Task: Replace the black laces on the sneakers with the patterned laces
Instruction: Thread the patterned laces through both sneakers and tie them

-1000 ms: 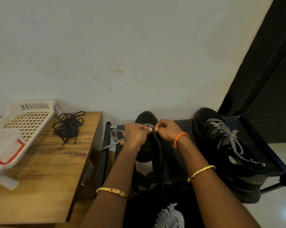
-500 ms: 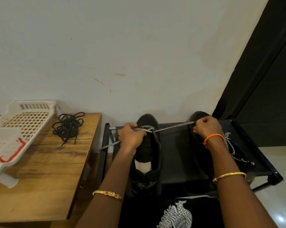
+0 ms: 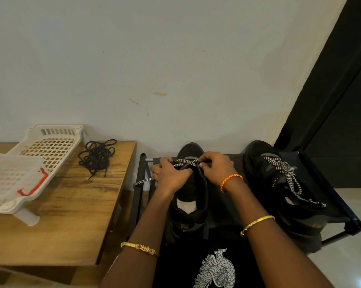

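A black sneaker [image 3: 189, 206] stands toe-to-wall on a black rack, between my arms. A black-and-white patterned lace [image 3: 184, 162] crosses its front eyelets. My left hand [image 3: 170, 176] grips the lace on the left side, and a loose end [image 3: 143, 181] trails out to its left. My right hand [image 3: 216, 169] pinches the lace at the sneaker's right eyelets. A second black sneaker [image 3: 279, 190], fully laced with a patterned lace [image 3: 287, 173], sits at the right of the rack. The removed black laces [image 3: 96, 156] lie in a heap on the wooden table.
The black shoe rack [image 3: 341, 204] stands against a pale wall, with a dark door frame at the right. A wooden table [image 3: 71, 215] to the left carries a white lattice basket [image 3: 48, 144] and a clear lidded box [image 3: 11, 175] with red clips.
My right hand, which had pulled the lace taut out to the right, has come back to the sneaker's eyelets beside my left hand. The left hand stayed on the shoe.
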